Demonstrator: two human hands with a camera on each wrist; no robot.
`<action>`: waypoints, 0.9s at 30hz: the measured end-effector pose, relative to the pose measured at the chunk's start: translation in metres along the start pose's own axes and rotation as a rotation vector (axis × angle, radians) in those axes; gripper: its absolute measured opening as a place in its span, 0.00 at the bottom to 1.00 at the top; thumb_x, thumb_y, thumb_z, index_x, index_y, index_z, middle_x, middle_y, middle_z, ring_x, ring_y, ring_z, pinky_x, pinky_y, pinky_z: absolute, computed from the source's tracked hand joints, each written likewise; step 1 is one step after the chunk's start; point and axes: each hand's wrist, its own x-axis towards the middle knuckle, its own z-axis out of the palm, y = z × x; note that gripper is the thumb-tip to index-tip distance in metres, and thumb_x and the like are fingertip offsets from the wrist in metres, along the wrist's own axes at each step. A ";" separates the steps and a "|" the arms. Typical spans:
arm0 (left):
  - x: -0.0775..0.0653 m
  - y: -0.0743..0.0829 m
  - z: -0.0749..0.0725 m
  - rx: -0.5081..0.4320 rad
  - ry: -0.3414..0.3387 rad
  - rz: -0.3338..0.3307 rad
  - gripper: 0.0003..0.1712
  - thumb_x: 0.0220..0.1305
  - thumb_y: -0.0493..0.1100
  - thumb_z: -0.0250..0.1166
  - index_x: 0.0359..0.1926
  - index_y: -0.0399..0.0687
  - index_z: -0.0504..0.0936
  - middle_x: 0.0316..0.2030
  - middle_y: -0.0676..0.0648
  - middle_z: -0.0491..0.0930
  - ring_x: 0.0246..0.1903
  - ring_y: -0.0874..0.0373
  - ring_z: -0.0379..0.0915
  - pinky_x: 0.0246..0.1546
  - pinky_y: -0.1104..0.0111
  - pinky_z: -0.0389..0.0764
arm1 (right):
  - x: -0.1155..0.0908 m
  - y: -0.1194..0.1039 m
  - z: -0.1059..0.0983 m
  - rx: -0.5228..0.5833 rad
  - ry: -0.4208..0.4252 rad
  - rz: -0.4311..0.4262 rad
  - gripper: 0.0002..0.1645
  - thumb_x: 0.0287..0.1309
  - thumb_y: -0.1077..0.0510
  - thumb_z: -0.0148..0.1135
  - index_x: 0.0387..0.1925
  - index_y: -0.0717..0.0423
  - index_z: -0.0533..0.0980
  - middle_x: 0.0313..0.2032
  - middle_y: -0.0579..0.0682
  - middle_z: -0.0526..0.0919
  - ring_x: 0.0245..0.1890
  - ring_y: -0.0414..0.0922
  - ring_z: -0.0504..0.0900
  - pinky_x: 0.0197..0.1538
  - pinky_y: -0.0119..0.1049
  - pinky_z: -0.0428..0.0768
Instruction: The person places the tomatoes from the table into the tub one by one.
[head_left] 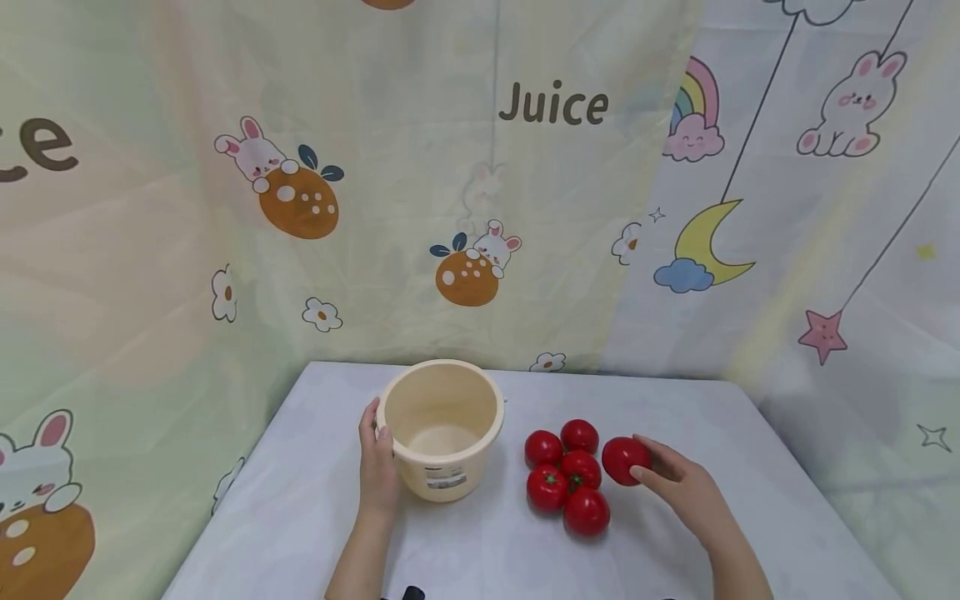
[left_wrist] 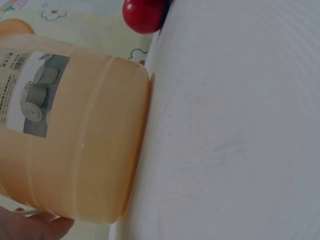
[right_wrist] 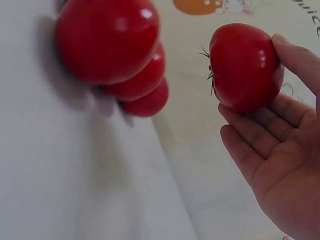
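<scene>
Red tomato [head_left: 622, 461] partly hidden by right hand [head_left: 686, 489]

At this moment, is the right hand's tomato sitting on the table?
No: in the right wrist view, the right hand holds the tomato up, clear of the white table.

The word "Juice" [head_left: 553, 104] stands in dark print on the cloth backdrop [head_left: 390, 167], and shows again, partly cut off, in the right wrist view. At far left, a large "e" [head_left: 48, 143] follows a cropped letter. The bucket's [left_wrist: 100, 150] label [left_wrist: 35, 95] carries a barcode [left_wrist: 20, 62] and print too small to read.
</scene>
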 end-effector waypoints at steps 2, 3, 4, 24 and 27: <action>0.000 0.000 0.000 -0.001 0.000 -0.001 0.31 0.74 0.57 0.39 0.76 0.70 0.50 0.76 0.57 0.51 0.75 0.53 0.51 0.75 0.48 0.52 | 0.004 -0.010 -0.002 0.003 0.004 -0.036 0.45 0.54 0.31 0.63 0.71 0.38 0.64 0.67 0.55 0.72 0.65 0.57 0.74 0.56 0.48 0.83; 0.000 0.000 0.000 0.000 -0.001 0.000 0.31 0.74 0.57 0.39 0.76 0.70 0.50 0.76 0.57 0.51 0.75 0.53 0.51 0.75 0.48 0.52 | 0.005 -0.015 -0.002 0.005 0.005 -0.053 0.45 0.55 0.31 0.63 0.71 0.37 0.65 0.67 0.55 0.73 0.65 0.56 0.74 0.56 0.49 0.83; 0.000 0.000 0.000 0.000 -0.002 -0.002 0.30 0.74 0.57 0.39 0.75 0.71 0.50 0.76 0.57 0.51 0.75 0.53 0.51 0.75 0.48 0.52 | 0.006 -0.020 -0.003 0.007 0.006 -0.069 0.44 0.55 0.31 0.63 0.71 0.37 0.65 0.66 0.55 0.73 0.64 0.56 0.74 0.56 0.49 0.83; 0.002 -0.004 0.001 -0.006 0.013 0.032 0.30 0.74 0.55 0.39 0.75 0.71 0.51 0.76 0.56 0.53 0.75 0.52 0.52 0.74 0.49 0.54 | 0.039 -0.092 0.011 0.005 -0.060 -0.217 0.44 0.52 0.34 0.68 0.69 0.35 0.66 0.64 0.51 0.75 0.63 0.55 0.75 0.56 0.54 0.82; 0.002 -0.005 0.001 -0.011 0.016 0.028 0.29 0.74 0.55 0.39 0.75 0.73 0.51 0.76 0.56 0.53 0.75 0.53 0.51 0.74 0.49 0.53 | 0.045 -0.103 0.017 0.014 -0.078 -0.213 0.44 0.50 0.33 0.69 0.68 0.33 0.68 0.64 0.49 0.75 0.64 0.54 0.74 0.56 0.54 0.81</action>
